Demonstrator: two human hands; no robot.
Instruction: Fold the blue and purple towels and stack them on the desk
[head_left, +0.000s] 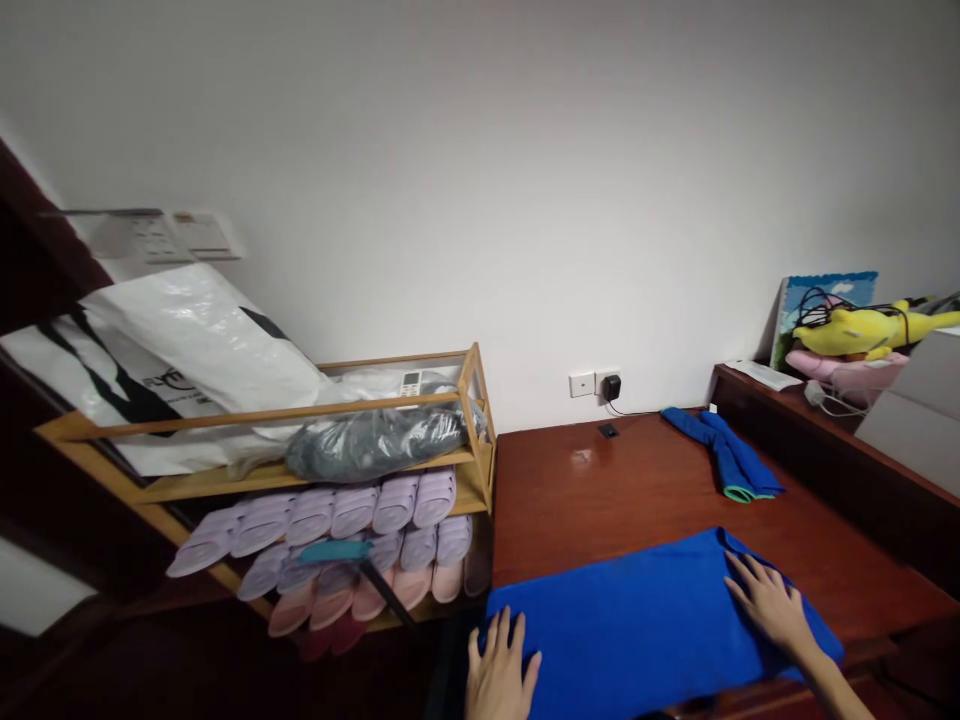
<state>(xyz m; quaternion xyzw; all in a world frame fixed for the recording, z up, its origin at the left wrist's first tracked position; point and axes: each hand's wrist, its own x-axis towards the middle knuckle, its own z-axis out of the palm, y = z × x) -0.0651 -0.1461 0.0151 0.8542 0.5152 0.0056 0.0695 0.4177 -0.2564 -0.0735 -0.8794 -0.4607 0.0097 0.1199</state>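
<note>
A blue cloth [630,630] lies spread at the front of the reddish-brown table [570,500], with a small fold at its back right corner. My left hand [501,668] rests on the cloth's left edge, its fingers spread. Over at the right end, my right hand [771,605] lies on the cloth with its fingers apart. Neither hand grips anything. Farther back on the table is a second blue cloth item [724,455], folded long and narrow, with green trim at its near end.
To the left stands a wooden rack [480,430] with rows of slippers [337,510], a white bag [202,350] and a plastic-wrapped dark bundle [375,440]. A black plug [611,388] sits in the wall. A raised shelf at right bears a yellow plush toy [862,330].
</note>
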